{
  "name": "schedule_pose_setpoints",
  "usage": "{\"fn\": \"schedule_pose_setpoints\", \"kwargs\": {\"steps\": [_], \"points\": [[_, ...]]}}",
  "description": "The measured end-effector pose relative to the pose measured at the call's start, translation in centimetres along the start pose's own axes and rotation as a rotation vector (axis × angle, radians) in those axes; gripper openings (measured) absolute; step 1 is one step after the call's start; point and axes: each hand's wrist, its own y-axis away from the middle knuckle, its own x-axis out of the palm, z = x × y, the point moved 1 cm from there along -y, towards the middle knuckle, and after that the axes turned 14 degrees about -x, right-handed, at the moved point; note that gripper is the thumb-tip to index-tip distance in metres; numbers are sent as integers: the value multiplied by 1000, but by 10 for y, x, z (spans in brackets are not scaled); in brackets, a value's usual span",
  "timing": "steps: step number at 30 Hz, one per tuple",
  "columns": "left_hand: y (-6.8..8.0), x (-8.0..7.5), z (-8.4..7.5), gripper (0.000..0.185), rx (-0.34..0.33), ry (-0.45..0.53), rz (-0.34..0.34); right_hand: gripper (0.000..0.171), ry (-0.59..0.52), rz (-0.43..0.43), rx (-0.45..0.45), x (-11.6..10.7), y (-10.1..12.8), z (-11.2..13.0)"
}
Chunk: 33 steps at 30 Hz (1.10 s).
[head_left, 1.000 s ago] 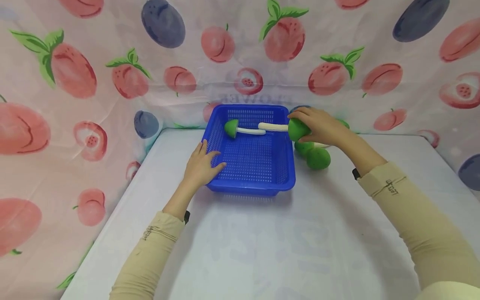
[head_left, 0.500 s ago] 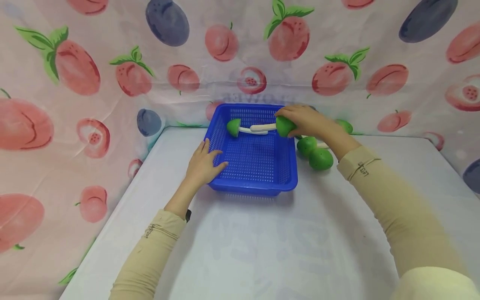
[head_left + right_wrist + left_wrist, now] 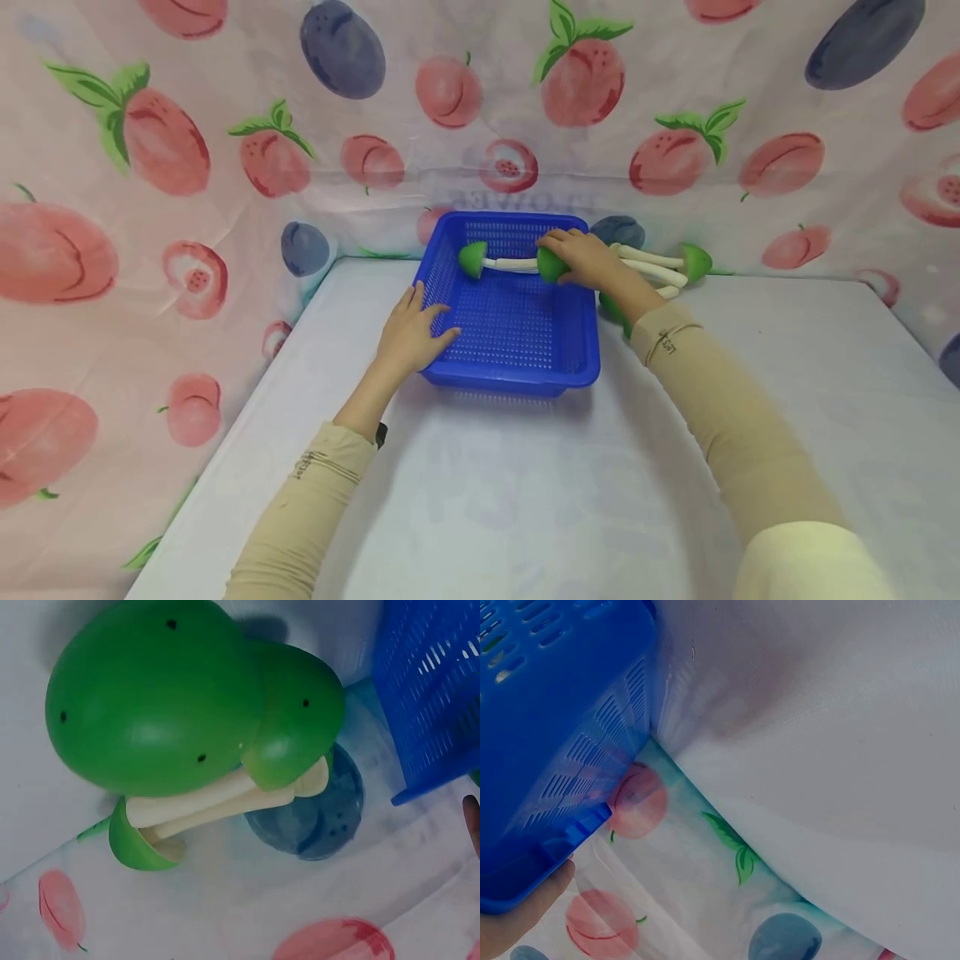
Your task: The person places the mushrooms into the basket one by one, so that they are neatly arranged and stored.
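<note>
Right hand [image 3: 588, 260] grasps green-capped toy mushroom with white stem [image 3: 551, 264], cap clenched in fingers, inside blue perforated plastic basket [image 3: 517, 379] near back wall. Second green-capped mushroom [image 3: 472, 259] lies in basket, stem toward held one. Left hand [image 3: 411, 332] rests on basket's left rim, fingers relaxed, flat. More green-capped mushrooms [image 3: 693, 262] lie on white worktop [image 3: 525, 500] just right of basket, beside fruit-print cloth backdrop [image 3: 150, 167].

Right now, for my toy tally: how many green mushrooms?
5. In the basket: a loose mushroom and a second mushroom gripped by the right hand. Three mushrooms on the table beside it, partly behind the forearm; more may be hidden.
</note>
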Motion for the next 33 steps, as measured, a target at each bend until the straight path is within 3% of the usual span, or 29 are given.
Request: {"fn": "schedule_pose_setpoints", "kwargs": {"steps": [9,17,23,33], "points": [[-1,0,3,53,-4,-14,-6,66,-104,7,32,21,-15,-5],[-2,3,3,52,-2,-4,-15,67,12,100,108,40,-33,-9],[0,8,1,53,2,-7,-2,49,108,148,173,50,-37,-15],[-1,4,2,51,1,0,-37,29,107,14,195,48,-41,-12]]}}
